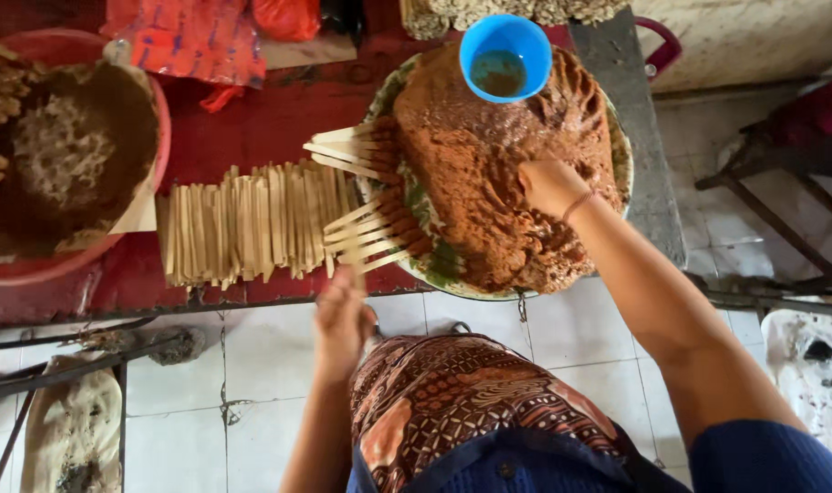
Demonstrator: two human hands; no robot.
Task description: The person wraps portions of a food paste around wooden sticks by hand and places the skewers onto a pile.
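My right hand [549, 187] presses its fingers into a big mound of reddish-brown minced paste [489, 173] heaped on a round tray [434, 272]. My left hand [341, 321] is blurred near the table's front edge, closed around a thin bamboo stick that points up toward the tray. Several sticks with paste molded on their tips [372, 236] lie on the tray's left rim. A row of bare flat bamboo sticks [252, 222] lies on the red table left of the tray. A blue plastic cup [505, 57] with dark liquid sits on top of the mound.
A red basin [78, 260] holding a dark mixture stands at the left. Red and orange plastic bags [197, 36] lie at the back. A grey slab [626, 119] runs right of the tray. White floor tiles [252, 383] and my patterned cloth lap [462, 402] are below.
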